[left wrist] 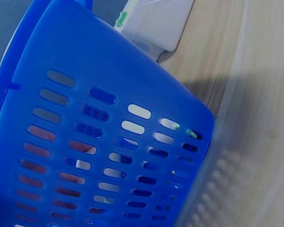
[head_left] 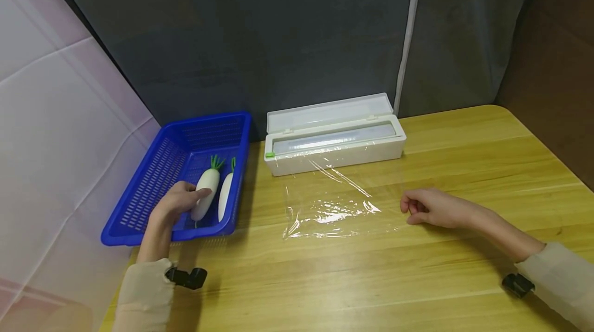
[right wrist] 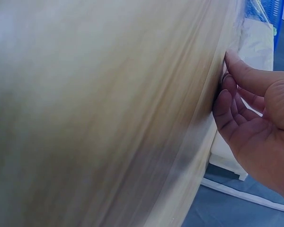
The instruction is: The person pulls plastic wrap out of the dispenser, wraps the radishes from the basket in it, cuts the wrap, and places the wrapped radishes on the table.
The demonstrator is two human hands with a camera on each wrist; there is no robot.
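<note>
left hand (head_left: 178,200): inside blue basket (head_left: 153,180), fingers curled round the white radish (head_left: 206,193), gripping it near the lower half; seen only through basket slots in left wrist view
white radish: lies in basket, green top at 12 o'clock, tip toward 6 o'clock
second radish (head_left: 225,194): just beside the first at its 3 o'clock, same heading, against the basket's right wall
blue basket: on wooden table (head_left: 417,280), 9 o'clock end, well apart from right hand
right hand (head_left: 429,207): on the table, fingers loosely curled, tips at the 3 o'clock edge of cling film sheet (head_left: 334,203); holds nothing that I can make out, whether it pinches the film edge can't be told
cling film sheet: flat on table, centre, crinkled, runs up at 12 o'clock into white dispenser box (head_left: 334,141)
white dispenser box: lid open, roll visible, green tab at left end, at 3 o'clock of basket, close beside it
backdrop: dark curtain at 12 o'clock
</note>
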